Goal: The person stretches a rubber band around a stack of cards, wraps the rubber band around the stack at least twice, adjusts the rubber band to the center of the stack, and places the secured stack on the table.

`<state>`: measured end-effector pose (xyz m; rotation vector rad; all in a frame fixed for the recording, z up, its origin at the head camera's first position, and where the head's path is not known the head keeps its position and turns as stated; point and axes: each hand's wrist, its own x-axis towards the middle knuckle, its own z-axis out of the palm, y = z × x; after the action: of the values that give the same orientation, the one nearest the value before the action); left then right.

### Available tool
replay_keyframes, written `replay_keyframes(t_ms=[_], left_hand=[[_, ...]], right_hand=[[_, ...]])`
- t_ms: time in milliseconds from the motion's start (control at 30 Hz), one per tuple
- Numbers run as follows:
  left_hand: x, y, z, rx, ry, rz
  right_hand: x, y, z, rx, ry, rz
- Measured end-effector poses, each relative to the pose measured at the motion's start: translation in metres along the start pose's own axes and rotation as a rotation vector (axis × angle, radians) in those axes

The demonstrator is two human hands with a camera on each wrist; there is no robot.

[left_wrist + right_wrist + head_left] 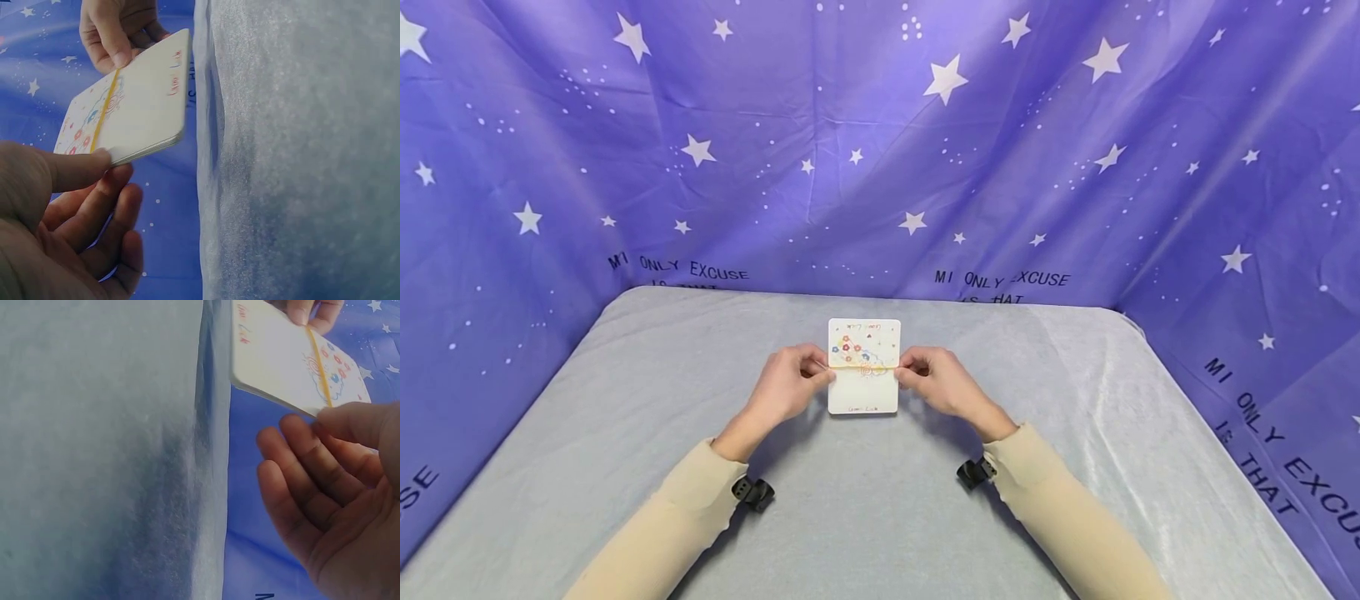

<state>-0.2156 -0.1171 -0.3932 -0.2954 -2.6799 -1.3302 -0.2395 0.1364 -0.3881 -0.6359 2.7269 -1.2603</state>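
Observation:
A thin white notebook with rounded corners, red lettering and colourful flower drawings is held up between both hands. Across its middle runs a yellow elastic band. My left hand pinches one side edge, right where the band meets it, with the thumb on top and the forefinger below. At the opposite edge my right hand pinches likewise, its thumb at the band's other end. In the right wrist view the remaining fingers curve loosely below the notebook. Layered sheets show along its edge in the left wrist view.
A grey cloth-covered table spreads under the hands. Purple-blue curtains with white stars and black lettering rise behind it and at both sides. Each wrist wears a small black camera, such as the left one, over a beige sleeve.

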Motion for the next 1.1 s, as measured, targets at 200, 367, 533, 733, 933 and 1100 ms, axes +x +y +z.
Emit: replay_keyframes(t_ms=[200,367,533,733,933,1100], left_hand=[[0.000,0.001,0.001,-0.019,0.069,0.029],[0.001,0.000,0.002,-0.020,0.077,0.043],[0.000,-0.001,0.003,0.014,0.027,0.032],[-0.001,-0.002,0.004,0.057,-0.045,-0.013],[-0.001,-0.002,0.007,0.103,-0.115,-0.050],[-0.001,-0.001,0.007,0.119,-0.175,-0.086]], right_hand=[[0.000,-0.001,0.002,0.038,0.027,0.007],[0.001,-0.001,0.003,0.069,0.038,-0.009],[0.000,-0.001,0.004,0.092,0.022,0.019],[0.001,-0.001,0.006,0.110,-0.014,0.097],[0.002,0.001,0.010,0.094,-0.048,0.164],[0.002,0.003,0.014,0.069,-0.086,0.195]])
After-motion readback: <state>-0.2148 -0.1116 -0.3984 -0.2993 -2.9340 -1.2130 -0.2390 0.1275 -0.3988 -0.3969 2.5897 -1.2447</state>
